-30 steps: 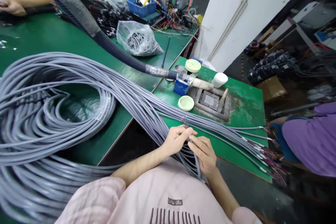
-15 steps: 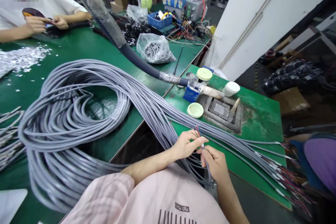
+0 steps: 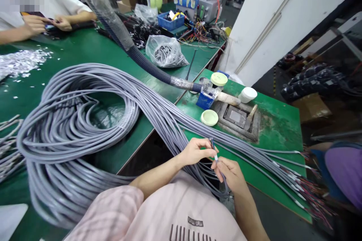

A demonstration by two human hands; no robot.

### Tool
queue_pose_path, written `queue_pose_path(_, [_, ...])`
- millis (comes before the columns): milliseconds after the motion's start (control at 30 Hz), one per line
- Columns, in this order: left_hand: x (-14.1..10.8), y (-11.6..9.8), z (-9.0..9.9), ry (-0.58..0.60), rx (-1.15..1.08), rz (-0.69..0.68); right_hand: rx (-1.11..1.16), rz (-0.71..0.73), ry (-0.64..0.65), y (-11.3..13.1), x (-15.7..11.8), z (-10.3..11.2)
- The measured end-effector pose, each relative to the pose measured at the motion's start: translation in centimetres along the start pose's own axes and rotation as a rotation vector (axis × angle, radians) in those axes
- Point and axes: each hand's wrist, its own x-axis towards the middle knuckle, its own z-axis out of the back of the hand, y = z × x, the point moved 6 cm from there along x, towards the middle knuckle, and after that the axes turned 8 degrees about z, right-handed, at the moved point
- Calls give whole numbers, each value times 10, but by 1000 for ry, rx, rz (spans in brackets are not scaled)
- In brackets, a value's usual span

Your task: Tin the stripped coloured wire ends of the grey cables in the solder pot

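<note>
My left hand [image 3: 198, 151] pinches the thin coloured wires [image 3: 212, 143] at the end of a grey cable, just above a white band [image 3: 216, 157]. Right below it, my right hand [image 3: 228, 171] grips the grey sheath of the same cable [image 3: 225, 185], which bends down toward my lap. Behind my hands a thick bundle of grey cables [image 3: 169, 115] runs from a large coil [image 3: 76, 69] on the left to fanned-out wire ends [image 3: 313, 196] on the right.
A hose [image 3: 147, 64] crosses above the table to a blue box [image 3: 205, 100]. Near it are a square metal pot [image 3: 236, 116], a green lid [image 3: 209, 118] and a white jar [image 3: 247, 94]. A bag of small parts [image 3: 166, 52] lies behind. Another person's hands [image 3: 35, 25] work at upper left.
My left fingers have shifted slightly on the wires, which now stand closer together. More of the white band shows between my hands.
</note>
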Motion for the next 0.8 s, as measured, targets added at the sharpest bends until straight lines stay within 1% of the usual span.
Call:
queue_pose_path(67, [0, 1, 0, -18, -12, 2, -49, -6, -5, 4, 2, -1])
queue_pose_path(167, [1, 3, -4, -30, -21, 3, -154, 3, -94, 14, 8, 1])
queue_pose_path(233, [2, 4, -6, -51, -68, 19, -197, 26, -151, 21, 13, 1])
queue_pose_path(300, [3, 5, -6, -73, -139, 40, -182, 36, -173, 24, 17, 0])
queue_pose_path(433, [3, 5, 0, -90, -250, 53, -58, -8, -195, 22, 21, 0])
queue_pose_path(533, [3, 6, 8, -149, -280, 56, -9, -19, -201, 21, 22, 0])
queue_pose_path(667, [2, 5, 10, -201, -306, 63, -5, -7, -193, 22, 23, -1])
queue_pose_path(800, [1, 2, 10, -214, -345, 53, -33, -6, -191, 21, 23, -1])
